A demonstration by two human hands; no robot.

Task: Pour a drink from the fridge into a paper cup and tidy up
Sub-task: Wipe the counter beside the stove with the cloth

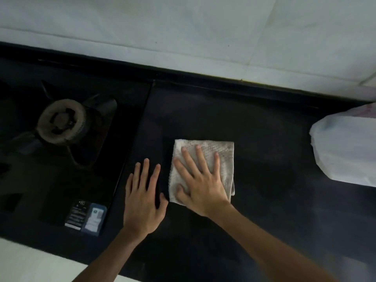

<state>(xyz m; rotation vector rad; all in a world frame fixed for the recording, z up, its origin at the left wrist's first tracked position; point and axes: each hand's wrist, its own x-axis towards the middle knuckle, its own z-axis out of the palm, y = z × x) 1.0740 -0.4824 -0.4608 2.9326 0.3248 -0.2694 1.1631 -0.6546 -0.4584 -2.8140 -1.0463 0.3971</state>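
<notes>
Beside stove [61,127] edge, right hand [200,180] flat on cloth [223,159], left hand [142,202] alongside

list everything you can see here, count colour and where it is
cloth: one, off-white, folded, centre of the countertop under the right hand
countertop: one, dark, across the middle
hob: one, black glass, set in at the left
burner: one, grey-brown ring, on the hob
labels: two, one black and one blue-white, near corner of the hob
bag: one, white, right edge on the countertop
wall: white tiles, along the top
left hand: fingers straight, on the countertop just left of the cloth
right hand: fingers spread, pressing flat on the cloth
</notes>
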